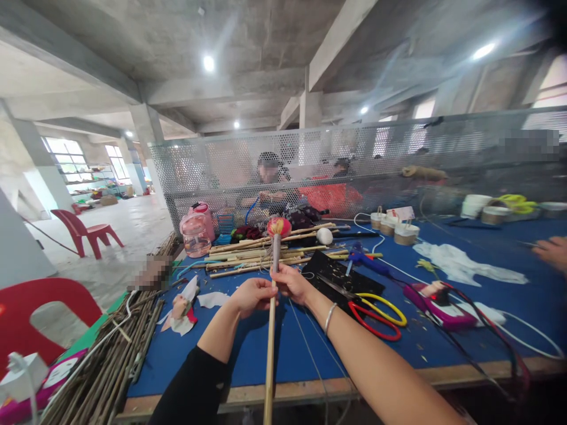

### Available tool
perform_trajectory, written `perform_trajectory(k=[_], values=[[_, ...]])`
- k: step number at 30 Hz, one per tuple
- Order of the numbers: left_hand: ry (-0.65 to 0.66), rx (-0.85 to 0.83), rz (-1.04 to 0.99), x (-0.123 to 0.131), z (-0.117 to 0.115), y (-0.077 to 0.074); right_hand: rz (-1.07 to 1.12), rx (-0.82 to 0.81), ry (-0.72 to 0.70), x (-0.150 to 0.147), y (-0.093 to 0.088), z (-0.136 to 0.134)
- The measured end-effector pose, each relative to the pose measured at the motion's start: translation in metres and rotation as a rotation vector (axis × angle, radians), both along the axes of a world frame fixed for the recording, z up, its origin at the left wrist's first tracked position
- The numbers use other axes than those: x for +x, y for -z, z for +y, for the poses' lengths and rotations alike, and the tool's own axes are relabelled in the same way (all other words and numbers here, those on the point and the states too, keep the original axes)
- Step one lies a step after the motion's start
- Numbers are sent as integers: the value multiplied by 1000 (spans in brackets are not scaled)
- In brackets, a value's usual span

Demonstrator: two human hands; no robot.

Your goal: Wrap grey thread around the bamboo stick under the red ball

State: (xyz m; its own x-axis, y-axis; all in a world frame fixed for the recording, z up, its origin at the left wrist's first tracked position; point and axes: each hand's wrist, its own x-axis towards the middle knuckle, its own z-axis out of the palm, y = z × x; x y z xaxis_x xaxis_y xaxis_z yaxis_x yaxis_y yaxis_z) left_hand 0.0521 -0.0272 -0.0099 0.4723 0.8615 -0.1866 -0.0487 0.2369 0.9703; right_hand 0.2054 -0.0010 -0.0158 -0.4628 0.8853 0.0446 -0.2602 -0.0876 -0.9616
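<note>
A long pale wooden stick (pixel 270 354) points away from me over the blue table. At its far end sits a red and yellow ball-shaped head (pixel 279 227), with a greyish wrapped section (pixel 276 251) just below. My left hand (pixel 254 297) pinches the stick from the left. Slightly higher up, my right hand (pixel 290 282) has its fingers closed around the stick at the lower end of the wrapping. Thin string (pixel 310 342) trails from near my right hand down over the table's front edge. Scissors (pixel 376 313) with red and yellow handles lie right of my right hand.
Several sticks (pixel 239 257) lie across the back, near a white ball (pixel 325 236). A blue glue gun (pixel 367 260) rests by black cloth. Right are a purple power strip (pixel 443 307) and white cloth (pixel 465 262). Another person's hand (pixel 551 252) shows far right. Branches (pixel 110 354) line the left.
</note>
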Motion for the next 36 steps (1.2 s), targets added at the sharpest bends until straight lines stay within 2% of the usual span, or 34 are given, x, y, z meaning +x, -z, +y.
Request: perform_trajectory(k=[2, 4, 10, 12, 17, 19, 22, 26, 28, 32, 36], values=[[59, -43, -44, 0, -2, -4, 22, -21, -41, 1, -2, -1], [60, -48, -24, 0, -3, -4, -4, 4, -29, 0, -1, 0], [-114, 116, 186, 2, 1, 5, -83, 63, 69, -4, 9, 6], [-95, 93, 148, 1, 1, 4, -51, 36, 66, -3, 6, 6], [78, -78, -63, 0, -3, -4, 14, -36, -37, 2, -1, 1], [64, -79, -13, 1, -3, -2, -50, -8, -21, 2, 1, 2], [-12, 15, 113, 4, -1, 5, -118, 40, 18, -2, 7, 4], [-106, 123, 178, 3, 2, 9, -93, 48, 56, -2, 9, 7], [-89, 72, 93, 1, 2, 5, -32, 18, 42, 0, 6, 6], [43, -77, -87, 0, 0, -4, 25, -29, -14, 5, 1, 5], [-52, -28, 29, 2, 0, -1, -74, -4, 41, 3, 5, 7]])
